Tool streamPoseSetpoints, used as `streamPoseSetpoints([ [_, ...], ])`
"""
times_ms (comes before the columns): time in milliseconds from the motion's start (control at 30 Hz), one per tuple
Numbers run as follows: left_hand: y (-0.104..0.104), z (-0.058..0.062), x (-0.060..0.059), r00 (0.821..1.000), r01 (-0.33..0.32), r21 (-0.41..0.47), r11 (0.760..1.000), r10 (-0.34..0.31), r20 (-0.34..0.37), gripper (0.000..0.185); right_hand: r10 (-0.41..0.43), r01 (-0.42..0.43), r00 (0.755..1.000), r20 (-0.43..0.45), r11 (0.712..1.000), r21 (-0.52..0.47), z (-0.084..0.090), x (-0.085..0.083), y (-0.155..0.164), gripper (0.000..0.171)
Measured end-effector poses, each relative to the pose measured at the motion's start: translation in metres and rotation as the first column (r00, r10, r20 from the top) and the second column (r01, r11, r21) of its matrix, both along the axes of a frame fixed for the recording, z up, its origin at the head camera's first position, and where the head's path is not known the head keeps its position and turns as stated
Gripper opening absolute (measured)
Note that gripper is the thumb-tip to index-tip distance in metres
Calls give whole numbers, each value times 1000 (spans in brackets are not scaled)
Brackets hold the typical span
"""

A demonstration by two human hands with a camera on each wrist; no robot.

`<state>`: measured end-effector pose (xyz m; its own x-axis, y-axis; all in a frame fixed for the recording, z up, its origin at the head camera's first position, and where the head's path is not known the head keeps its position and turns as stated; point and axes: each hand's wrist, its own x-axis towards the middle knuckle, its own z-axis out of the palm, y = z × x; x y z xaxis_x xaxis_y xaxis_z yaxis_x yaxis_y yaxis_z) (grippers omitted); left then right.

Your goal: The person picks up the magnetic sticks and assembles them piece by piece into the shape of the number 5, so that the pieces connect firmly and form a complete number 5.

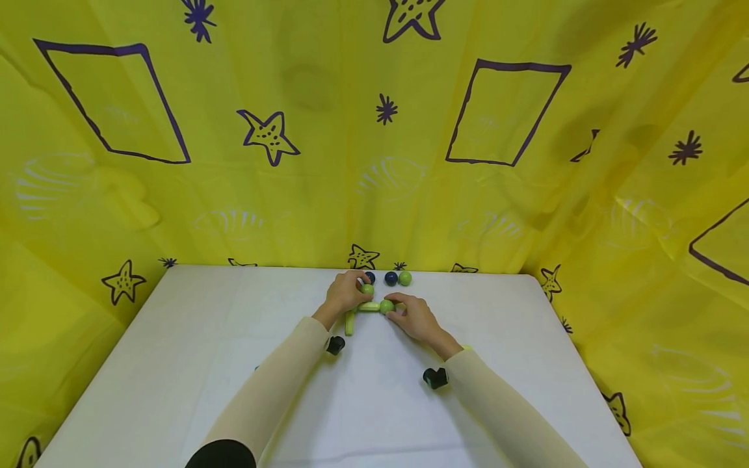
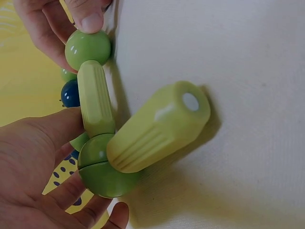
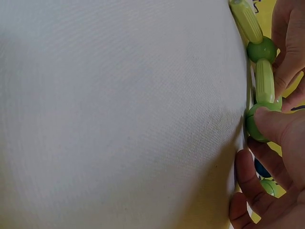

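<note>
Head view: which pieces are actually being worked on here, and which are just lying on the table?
In hand:
- left hand holding a green ball
- right hand pinching another green ball
- pale green rod joining the two balls
- second rod running off the left-hand ball

Lying about:
- dark blue ball
- loose green ball, by the table's far edge

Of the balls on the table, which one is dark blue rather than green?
The dark blue ball lying loose at the far edge, just left of a loose green ball; neither hand touches it.
</note>
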<state>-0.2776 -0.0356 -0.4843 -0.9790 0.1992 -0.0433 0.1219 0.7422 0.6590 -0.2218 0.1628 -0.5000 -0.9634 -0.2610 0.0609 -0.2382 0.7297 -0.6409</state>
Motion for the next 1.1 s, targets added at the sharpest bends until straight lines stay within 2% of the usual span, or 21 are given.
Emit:
streamPoseSetpoints([
  [300,-4,2,1,1000,14,28,1000,-13,-16,26,0,0,1000,11,1000,-9,2,0,-1,35],
  [633,-23,15,6,995,55,220,974,-34,-98,31,2,-2,1000,11,1000,-1,3,-3,-2,35],
  [900,-42,18,16,990,45,255,966,-9,-141,31,-6,6,1000,9,1000,11,-2,-3,-1,35],
  [1100,-56,17,29,983,55,277,959,-4,-184,36,-13,13,1000,18,1000,17,-2,-3,-1,35],
])
